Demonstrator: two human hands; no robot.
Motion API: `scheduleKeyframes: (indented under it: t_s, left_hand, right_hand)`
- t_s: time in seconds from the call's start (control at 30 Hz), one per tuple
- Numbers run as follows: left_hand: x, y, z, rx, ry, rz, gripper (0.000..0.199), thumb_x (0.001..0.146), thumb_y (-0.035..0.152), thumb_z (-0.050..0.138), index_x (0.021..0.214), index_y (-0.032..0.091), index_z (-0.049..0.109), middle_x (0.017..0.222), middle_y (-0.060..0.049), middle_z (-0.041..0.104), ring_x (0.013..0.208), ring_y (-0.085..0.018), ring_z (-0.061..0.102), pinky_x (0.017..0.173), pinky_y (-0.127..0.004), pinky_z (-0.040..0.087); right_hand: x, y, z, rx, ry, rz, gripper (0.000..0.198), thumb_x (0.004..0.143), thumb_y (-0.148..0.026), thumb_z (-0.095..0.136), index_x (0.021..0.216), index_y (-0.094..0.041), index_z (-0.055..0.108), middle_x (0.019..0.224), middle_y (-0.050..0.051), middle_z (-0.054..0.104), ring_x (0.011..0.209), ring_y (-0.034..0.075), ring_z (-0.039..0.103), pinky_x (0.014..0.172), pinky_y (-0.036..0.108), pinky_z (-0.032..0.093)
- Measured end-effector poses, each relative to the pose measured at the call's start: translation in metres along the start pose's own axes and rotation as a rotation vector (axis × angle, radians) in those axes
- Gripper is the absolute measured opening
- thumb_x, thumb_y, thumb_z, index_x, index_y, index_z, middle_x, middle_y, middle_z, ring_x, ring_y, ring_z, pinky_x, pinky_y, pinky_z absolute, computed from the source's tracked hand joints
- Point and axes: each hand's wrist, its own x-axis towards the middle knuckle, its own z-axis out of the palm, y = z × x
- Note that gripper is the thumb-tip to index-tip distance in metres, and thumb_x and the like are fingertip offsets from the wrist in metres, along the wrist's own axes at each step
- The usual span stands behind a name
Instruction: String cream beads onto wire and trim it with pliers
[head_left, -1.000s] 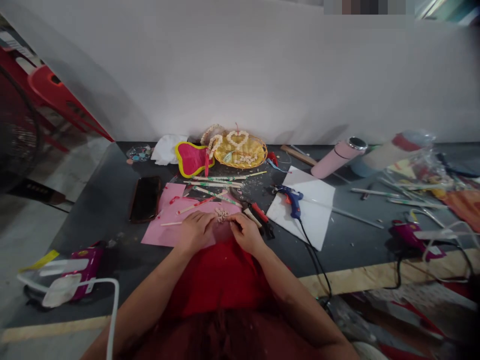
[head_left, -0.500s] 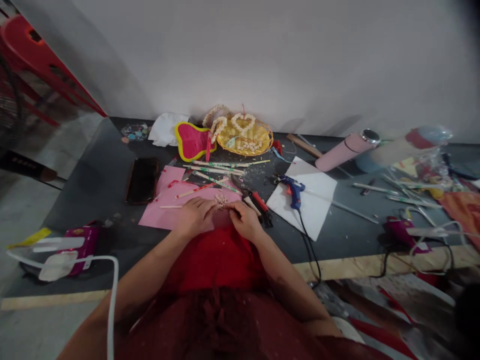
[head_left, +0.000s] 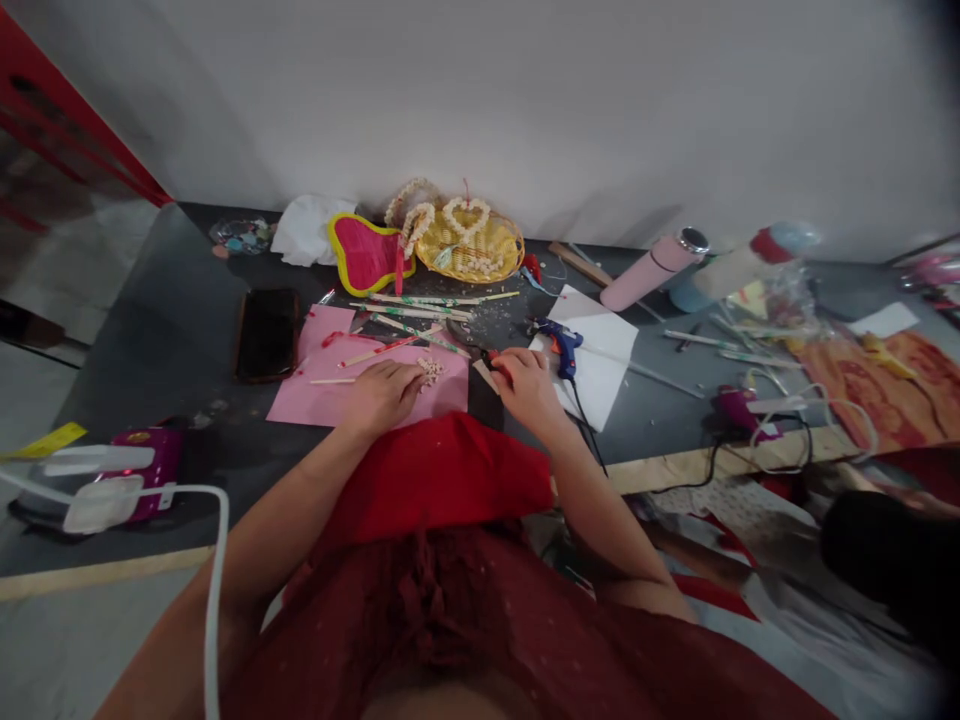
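Note:
My left hand (head_left: 384,393) rests on the pink sheet (head_left: 292,400), its fingers bent and pressed together beside a small pile of pale, beige bits (head_left: 431,372). What its fingertips hold, if anything, is hidden. Over the red-handled pliers (head_left: 486,356) lies my right hand (head_left: 529,388), fingers curled round the handles, which it mostly covers. A short pale strip (head_left: 486,377) shows just left of that hand. Several printed paper sticks (head_left: 420,300) lie beyond the pile, and a thin pale stick (head_left: 332,381) pokes out left of my left hand.
A blue glue gun (head_left: 564,345) with a cord sits on a white sheet (head_left: 611,375) at right. Behind are a yellow basket (head_left: 510,250) with beaded hearts and a pink bottle (head_left: 652,270). A phone (head_left: 266,335) lies left. Another person's arm (head_left: 705,555) shows at lower right.
My right hand has left the pile of bits and moved right onto the pliers. My left hand stays by the pile. The view has shifted a little.

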Motion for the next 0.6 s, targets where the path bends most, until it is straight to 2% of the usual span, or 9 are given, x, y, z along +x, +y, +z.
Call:
scheduleKeyframes:
  t_s: [0.2,0.4,0.5,0.6]
  left_hand:
    - [-0.001,0.000,0.002,-0.006,-0.012,0.021,0.020,0.090,0.029,0.049,0.093,0.019,0.066,0.089,-0.006,0.071,0.081,-0.019,0.064,0.076,-0.031,0.048]
    - [-0.003,-0.004,0.004,-0.007,0.013,0.020,0.020,0.090,0.030,0.049,0.094,0.020,0.066,0.092,-0.007,0.072,0.082,-0.019,0.065,0.076,-0.031,0.048]
    - [-0.002,-0.005,0.004,0.005,0.035,0.053,0.019,0.090,0.029,0.050,0.093,0.019,0.066,0.090,-0.007,0.072,0.080,-0.018,0.065,0.075,-0.031,0.048]
    - [-0.002,-0.004,0.003,0.033,0.062,0.064,0.019,0.090,0.029,0.050,0.092,0.019,0.066,0.086,-0.007,0.072,0.078,-0.018,0.064,0.073,-0.031,0.047]
  right_hand:
    - [-0.005,0.006,0.019,-0.134,-0.032,0.051,0.020,0.084,-0.035,0.059,0.093,-0.018,0.066,0.112,0.015,0.056,0.106,0.030,0.047,0.091,0.048,0.041]
    - [0.004,0.009,0.025,-0.128,0.020,0.044,0.014,0.083,-0.024,0.054,0.083,-0.015,0.064,0.108,0.016,0.058,0.106,0.028,0.049,0.097,0.046,0.038]
    - [0.006,0.013,0.019,-0.040,0.092,0.098,0.016,0.084,-0.025,0.052,0.073,-0.016,0.060,0.104,0.016,0.060,0.105,0.026,0.053,0.097,0.044,0.038]
    - [0.005,0.009,0.012,0.217,0.188,0.232,0.023,0.086,-0.037,0.052,0.073,-0.018,0.056,0.104,0.014,0.060,0.098,0.023,0.056,0.086,0.039,0.046]
